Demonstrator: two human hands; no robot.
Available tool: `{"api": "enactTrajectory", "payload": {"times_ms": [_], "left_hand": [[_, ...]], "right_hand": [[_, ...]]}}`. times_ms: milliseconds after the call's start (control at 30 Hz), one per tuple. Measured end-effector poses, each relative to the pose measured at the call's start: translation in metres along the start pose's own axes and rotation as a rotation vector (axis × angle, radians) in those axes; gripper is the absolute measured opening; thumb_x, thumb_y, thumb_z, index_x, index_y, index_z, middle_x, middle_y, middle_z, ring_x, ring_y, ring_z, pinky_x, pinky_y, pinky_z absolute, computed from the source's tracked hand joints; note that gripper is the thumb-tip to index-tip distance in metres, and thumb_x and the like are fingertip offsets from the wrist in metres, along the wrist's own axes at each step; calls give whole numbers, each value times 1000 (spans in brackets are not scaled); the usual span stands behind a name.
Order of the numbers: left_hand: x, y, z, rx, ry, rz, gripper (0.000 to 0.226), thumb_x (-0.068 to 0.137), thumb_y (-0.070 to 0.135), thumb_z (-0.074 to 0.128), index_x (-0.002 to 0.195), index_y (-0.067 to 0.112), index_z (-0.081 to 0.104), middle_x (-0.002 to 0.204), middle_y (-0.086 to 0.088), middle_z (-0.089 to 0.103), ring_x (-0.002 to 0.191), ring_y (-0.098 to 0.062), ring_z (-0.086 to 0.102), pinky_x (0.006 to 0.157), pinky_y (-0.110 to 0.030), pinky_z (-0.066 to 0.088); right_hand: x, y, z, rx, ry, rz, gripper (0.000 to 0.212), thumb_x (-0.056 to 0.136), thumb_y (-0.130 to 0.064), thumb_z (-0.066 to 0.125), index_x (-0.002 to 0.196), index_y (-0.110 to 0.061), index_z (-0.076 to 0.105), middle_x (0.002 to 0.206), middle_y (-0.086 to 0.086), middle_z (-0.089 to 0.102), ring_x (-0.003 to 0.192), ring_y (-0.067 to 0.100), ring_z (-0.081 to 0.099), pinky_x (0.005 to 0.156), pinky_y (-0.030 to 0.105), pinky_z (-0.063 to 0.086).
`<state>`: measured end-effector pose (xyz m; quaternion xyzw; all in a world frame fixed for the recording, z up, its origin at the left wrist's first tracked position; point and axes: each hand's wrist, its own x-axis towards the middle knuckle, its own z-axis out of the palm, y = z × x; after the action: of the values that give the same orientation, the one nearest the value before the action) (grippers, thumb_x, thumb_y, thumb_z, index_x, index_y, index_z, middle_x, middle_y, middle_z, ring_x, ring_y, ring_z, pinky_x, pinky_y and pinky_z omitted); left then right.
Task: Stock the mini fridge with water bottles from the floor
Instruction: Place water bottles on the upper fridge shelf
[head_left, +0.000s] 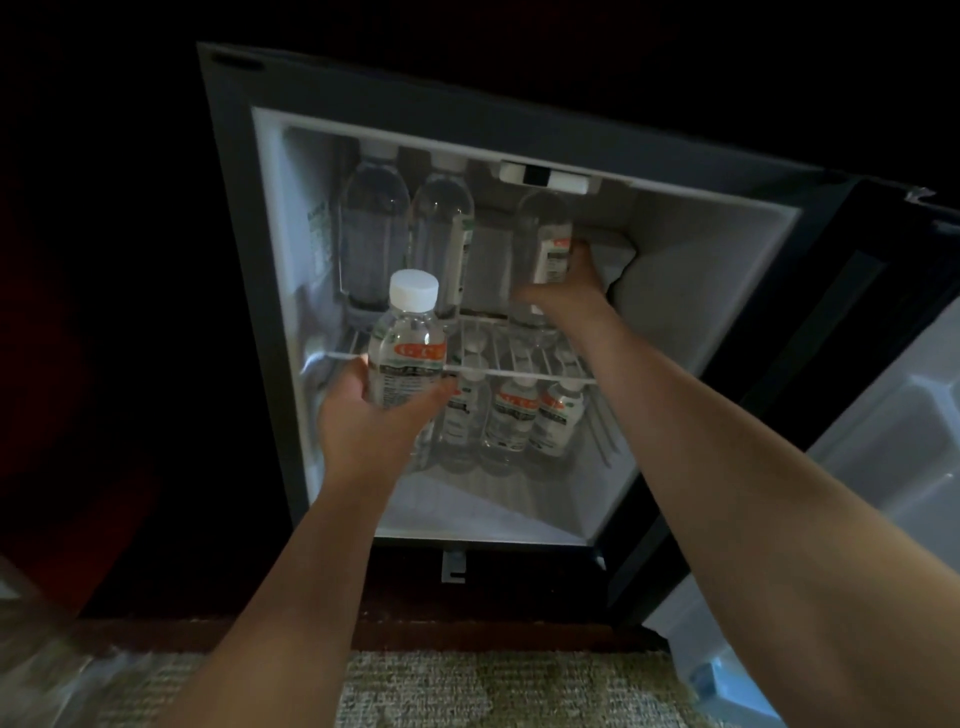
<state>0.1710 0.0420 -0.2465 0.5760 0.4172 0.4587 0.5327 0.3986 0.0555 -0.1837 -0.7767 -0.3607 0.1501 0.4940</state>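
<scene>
The mini fridge (675, 332) stands open and lit, with a white wire shelf (524, 371) across its middle. My left hand (363, 415) grips a clear water bottle (408, 353) with a white cap and orange label, upright in front of the shelf's left end. My right hand (566, 291) reaches deep onto the shelf and grips another bottle (548, 239) at the right. Two more bottles (374, 234) (441, 234) stand at the shelf's back left. Below the shelf several bottles (511, 415) stand in a row.
The fridge door (893, 415) hangs open to the right, its white inner racks showing. A dark cabinet surrounds the fridge. Patterned carpet (467, 691) lies below, with clear plastic wrap (62, 675) at the lower left.
</scene>
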Motion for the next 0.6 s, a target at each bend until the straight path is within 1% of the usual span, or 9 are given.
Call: {"api": "enactTrajectory", "payload": {"times_ms": [100,133,200,233,333,400,533,600], "left_hand": [[0,1,0,-25,-7,11,42,67,27,80,105,18,64,94,4,71,88,-12,69,84,-41,56],[-1,1,0,-31,-5,18,42,67,27,80,105,17,64,94,4,71,88,-12,69,84,-40,56],[0,1,0,-33,-4,23,45,66,30,81,106,17,65,94,3,72,88,-11,70,84,-41,56],[0,1,0,-31,-4,18,45,65,31,81,105,17,65,93,4,72,87,-11,70,83,-41,57],[-1,0,-3,-25,12,-9,45,64,34,82,102,18,64,91,6,72,85,-11,70,82,-40,57],[-2,0,-4,-24,19,-11,43,64,35,82,100,19,64,89,7,72,83,-10,70,80,-38,57],[-1,-1,-7,-13,20,-13,41,65,33,83,99,20,65,87,7,72,82,-9,70,78,-36,58],[0,-2,-8,-16,21,-26,43,66,32,83,102,19,64,90,6,71,84,-11,69,78,-36,57]], "right_hand": [[-2,-2,5,61,49,23,94,67,-28,84,141,-15,28,138,9,47,123,28,50,101,41,46],[-3,-3,8,66,48,13,96,64,-32,84,141,-15,28,138,9,47,123,27,50,100,41,47],[-6,-4,16,75,33,-18,106,52,-43,83,139,-17,30,135,11,50,120,28,53,98,44,49],[-8,-5,19,78,23,-30,106,49,-44,83,138,-18,31,133,10,52,118,28,55,97,44,50],[-9,-11,30,109,-5,-55,96,59,-30,87,137,-18,33,131,9,54,116,25,56,97,41,50],[-9,-15,36,109,-19,-66,90,65,-23,86,137,-17,33,131,8,55,115,24,56,97,39,50],[-7,-13,37,126,-33,-92,84,67,-21,85,135,-19,35,127,6,58,113,23,58,98,41,50],[-10,-12,36,114,-39,-96,85,69,-23,84,137,-18,33,129,6,57,115,23,57,99,40,49]]}}
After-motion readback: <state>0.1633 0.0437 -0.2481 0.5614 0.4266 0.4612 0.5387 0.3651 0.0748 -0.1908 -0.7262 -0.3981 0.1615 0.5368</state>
